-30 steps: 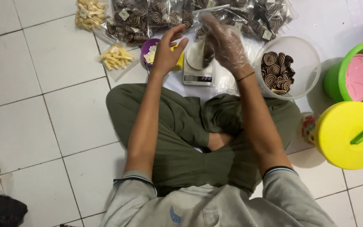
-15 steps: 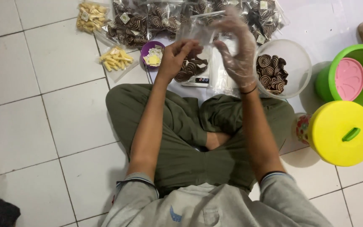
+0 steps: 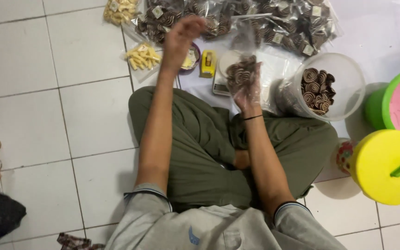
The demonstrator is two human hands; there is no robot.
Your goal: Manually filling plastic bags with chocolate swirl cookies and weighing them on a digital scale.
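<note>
Head view | white tiled floor (image 3: 33,115) | right hand (image 3: 246,88) grip grasping cookie bag (image 3: 240,71) | left hand (image 3: 181,39) blurred, cannot tell

— What is held above the lap?
— A clear plastic bag (image 3: 242,69), part-filled with brown spiral cookies, hangs upright over a small white scale (image 3: 222,76).
— And its top?
— Stretched upward, blurred; whether sealed cannot be told.
</note>
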